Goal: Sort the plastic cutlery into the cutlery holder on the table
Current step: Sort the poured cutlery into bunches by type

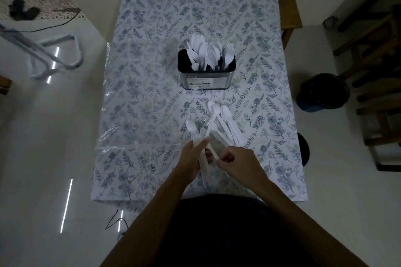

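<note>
Left hand (196,154) gripped a bundle of white cutlery (205,165); right hand (235,159) pinched one handle (211,151) out of it. Could have fumbled: slick, overlapping handles, dim light, wrong type easily drawn. Loose spoons and forks (219,121) lay just beyond on the bench (152,97). Holder (206,79) stood farther off, already crowded, upright pieces blocking clean entry. Bin (323,93) off to the right.

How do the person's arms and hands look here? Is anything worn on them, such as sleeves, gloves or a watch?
Both forearms are bare up to the frame edge: no sleeves show. The left hand and right hand wear no gloves, and no watch, ring or bracelet is visible, though the picture is dim. The dark garment covers only the torso.
</note>
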